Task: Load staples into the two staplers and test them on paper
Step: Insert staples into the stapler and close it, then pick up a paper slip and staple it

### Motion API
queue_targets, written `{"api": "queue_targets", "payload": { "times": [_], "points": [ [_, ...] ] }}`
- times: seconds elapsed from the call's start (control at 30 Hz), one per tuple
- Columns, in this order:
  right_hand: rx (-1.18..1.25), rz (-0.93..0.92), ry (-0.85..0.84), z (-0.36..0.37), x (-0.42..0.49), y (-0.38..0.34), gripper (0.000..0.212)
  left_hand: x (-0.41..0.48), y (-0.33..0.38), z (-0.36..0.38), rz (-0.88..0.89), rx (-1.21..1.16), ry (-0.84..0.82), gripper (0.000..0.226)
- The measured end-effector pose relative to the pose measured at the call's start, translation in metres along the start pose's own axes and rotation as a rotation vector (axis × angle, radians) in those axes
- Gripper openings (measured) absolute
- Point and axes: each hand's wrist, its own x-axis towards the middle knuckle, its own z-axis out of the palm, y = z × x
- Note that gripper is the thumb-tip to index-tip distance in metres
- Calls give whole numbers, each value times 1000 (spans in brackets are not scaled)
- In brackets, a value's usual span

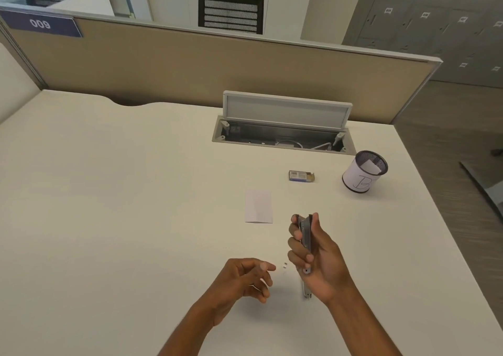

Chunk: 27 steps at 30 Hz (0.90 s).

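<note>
I saw one stapler [307, 233], one paper slip [258, 206] and one staple box [300, 176]. There were also one mesh cup [363, 172] and two staple bits [284, 265].

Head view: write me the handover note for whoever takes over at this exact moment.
Left hand: open, holds nothing, above the desk beside a few loose staples.
Right hand: grips one stapler.
Paper slip lies flat beyond the hands. The staple box, flap open, is farther back, with the mesh cup marked B to its right.
Done: cannot tell whether this stapler is loaded.
Left: test it on the paper slip; the second stapler is not in view.
</note>
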Motion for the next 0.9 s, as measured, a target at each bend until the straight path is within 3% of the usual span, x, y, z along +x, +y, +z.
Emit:
{"api": "queue_targets", "payload": {
  "times": [0.17, 0.27, 0.4, 0.57, 0.73, 0.9],
  "points": [
    [-184, 6, 17, 1, 2, 0, 48, 9, 1, -5, 15, 49, 107, 18],
    [-734, -6, 220, 1, 3, 4, 42, 24, 9, -20, 87, 181, 329, 15],
    [-1190, 98, 437, -4, 6, 31, 32, 60, 28, -43, 212, 709, 644, 14],
    [-1917, 102, 515, -14, 18, 76, 37, 112, 42, -60, 276, 1237, 468, 54],
    [-2125, -17, 451, -20, 34, 97, 41, 148, 49, -68, 213, 1444, 276, 75],
    [-2225, -55, 464, -30, 40, 95, 54, 154, 45, -72, 278, 1436, 286, 57]
  ]
}}
